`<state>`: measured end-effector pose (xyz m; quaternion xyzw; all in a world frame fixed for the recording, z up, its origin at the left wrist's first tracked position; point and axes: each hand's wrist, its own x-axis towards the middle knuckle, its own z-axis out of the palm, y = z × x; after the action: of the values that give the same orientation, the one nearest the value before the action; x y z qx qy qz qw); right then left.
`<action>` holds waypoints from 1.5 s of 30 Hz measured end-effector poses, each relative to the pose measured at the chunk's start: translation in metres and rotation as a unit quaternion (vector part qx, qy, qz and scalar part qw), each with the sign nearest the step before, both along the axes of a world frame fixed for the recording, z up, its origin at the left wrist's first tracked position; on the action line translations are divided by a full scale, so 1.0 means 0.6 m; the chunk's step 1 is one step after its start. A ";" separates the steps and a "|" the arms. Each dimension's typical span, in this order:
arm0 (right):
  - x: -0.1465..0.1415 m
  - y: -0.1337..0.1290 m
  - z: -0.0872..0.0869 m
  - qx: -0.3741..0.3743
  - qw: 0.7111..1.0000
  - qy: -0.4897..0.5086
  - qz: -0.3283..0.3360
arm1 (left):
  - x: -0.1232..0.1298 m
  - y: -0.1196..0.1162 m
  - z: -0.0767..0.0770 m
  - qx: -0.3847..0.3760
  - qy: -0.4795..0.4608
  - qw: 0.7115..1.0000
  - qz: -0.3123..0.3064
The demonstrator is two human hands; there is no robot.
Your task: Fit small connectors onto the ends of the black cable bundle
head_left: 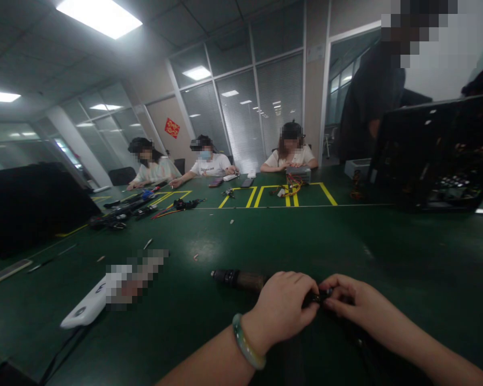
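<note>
My left hand [285,303], with a green bangle [247,342] on its wrist, is closed with thumb and fingers pinched together. Facing it, my right hand [356,297] also pinches. Between their fingertips is a small dark piece [321,296], perhaps a connector or cable end, too dim to name and mostly hidden by the fingers. Dark cable-like strands run below my right hand. An electric screwdriver [237,279] lies on the green table just beyond my left hand, its rear end covered by that hand.
A white device [88,297] with a strap lies to the left. Cable bundles [124,209] sit farther back. A black computer case [430,155] stands at the right, a dark panel [36,198] at the left. Several people sit across the table [209,236]; one person stands behind the case.
</note>
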<state>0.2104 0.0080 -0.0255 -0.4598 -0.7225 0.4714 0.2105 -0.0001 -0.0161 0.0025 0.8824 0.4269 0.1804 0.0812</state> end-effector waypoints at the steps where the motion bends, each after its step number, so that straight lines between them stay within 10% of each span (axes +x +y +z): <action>1: -0.001 0.000 0.002 -0.002 1.000 0.002 0.000 | 0.000 0.000 0.000 -0.001 -0.002 1.000 0.001; 45: 0.004 0.004 -0.015 0.000 1.000 0.005 0.001 | 0.000 0.002 -0.004 0.010 -0.023 1.000 0.005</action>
<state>0.2128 0.0106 -0.0347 -0.4569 -0.7220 0.4736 0.2136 -0.0002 -0.0151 -0.0002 0.8767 0.4272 0.2056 0.0818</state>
